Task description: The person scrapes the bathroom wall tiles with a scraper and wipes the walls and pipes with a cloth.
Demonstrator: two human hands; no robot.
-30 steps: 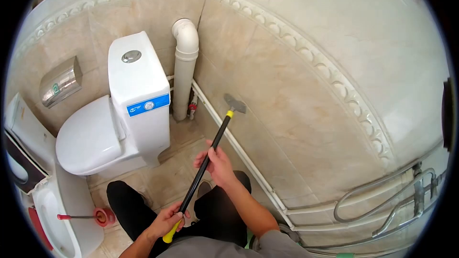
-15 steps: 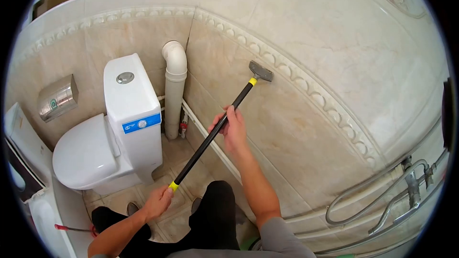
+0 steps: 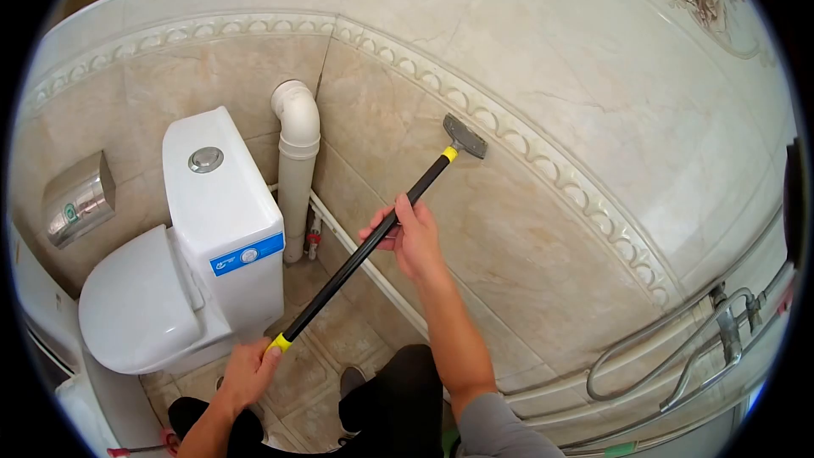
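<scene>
A long-handled scraper (image 3: pixel 346 270) with a black shaft, yellow collars and a grey head (image 3: pixel 465 136) slants across the middle of the view. Its head lies at the beige tiled wall (image 3: pixel 526 246), just under the raised white border; firm contact is hard to judge. My left hand (image 3: pixel 250 371) is closed around the lower end by the yellow collar. Higher up the shaft, my right hand (image 3: pixel 412 237) grips it with the thumb along the top and the fingers curled behind.
A white toilet (image 3: pixel 242 267) stands at left, with a white drain pipe (image 3: pixel 297 170) beside it. On the left wall hangs a metal paper holder (image 3: pixel 80 199). A shower mixer with a hose (image 3: pixel 727 331) is at lower right. Pipes run low along the wall.
The scraper's head has shifted slightly right and down along the wall. My left hand and the handle's lower end have moved down and left in view, while the camera has also shifted.
</scene>
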